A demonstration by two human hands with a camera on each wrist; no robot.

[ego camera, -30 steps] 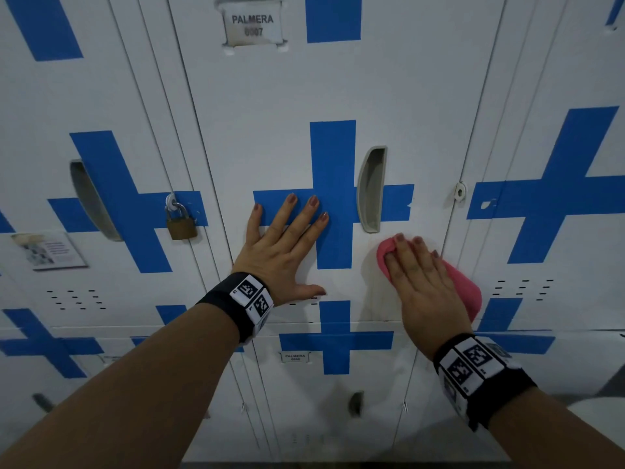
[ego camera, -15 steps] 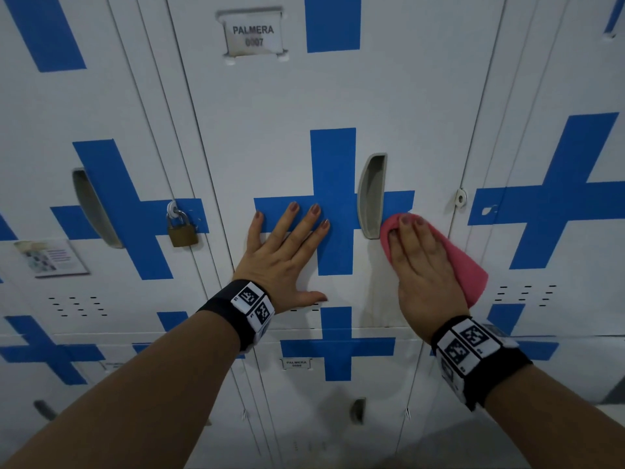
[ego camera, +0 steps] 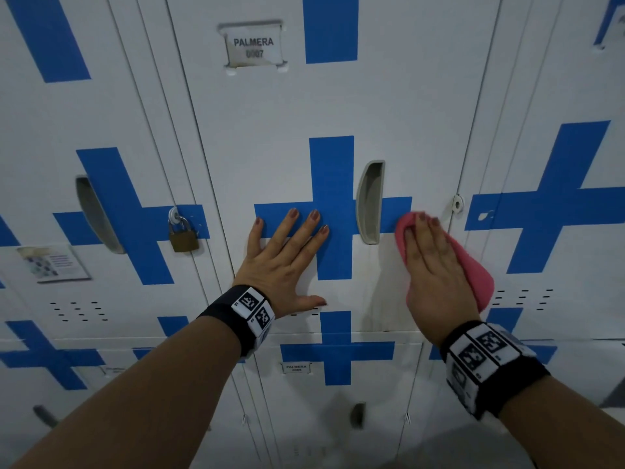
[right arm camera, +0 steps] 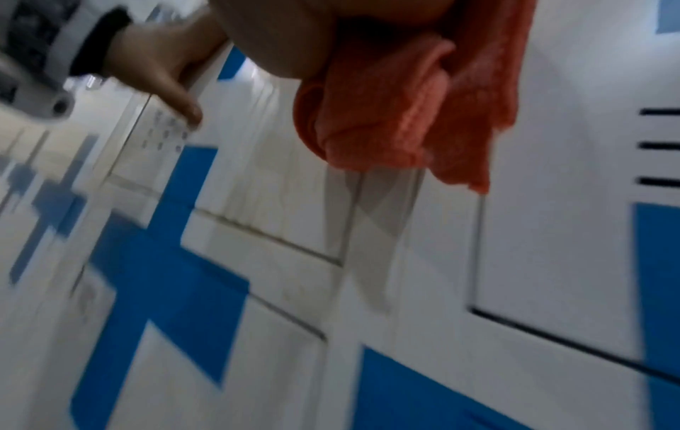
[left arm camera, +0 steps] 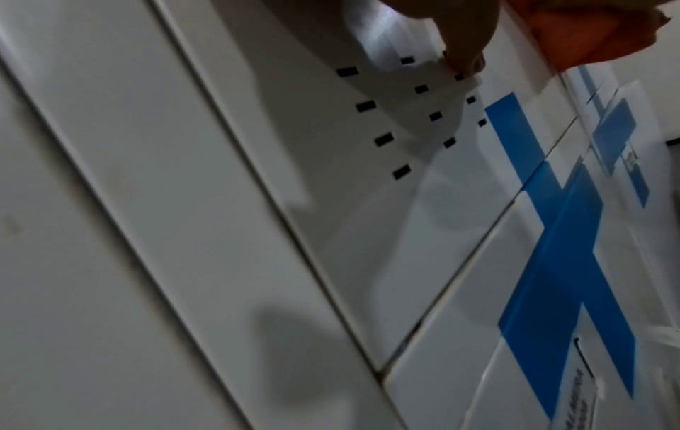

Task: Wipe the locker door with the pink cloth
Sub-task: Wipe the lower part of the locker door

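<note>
Head view showed the white locker door [ego camera: 270,137] with a blue cross, filling the middle. On it the left hand [ego camera: 280,265] lay flat, fingers straight and spread. The right hand [ego camera: 436,272] pressed the pink cloth [ego camera: 473,275] against the door, fingers straight, just right of the grey handle recess [ego camera: 370,204]. A brass padlock [ego camera: 183,236] hung on the neighbouring door.
</note>
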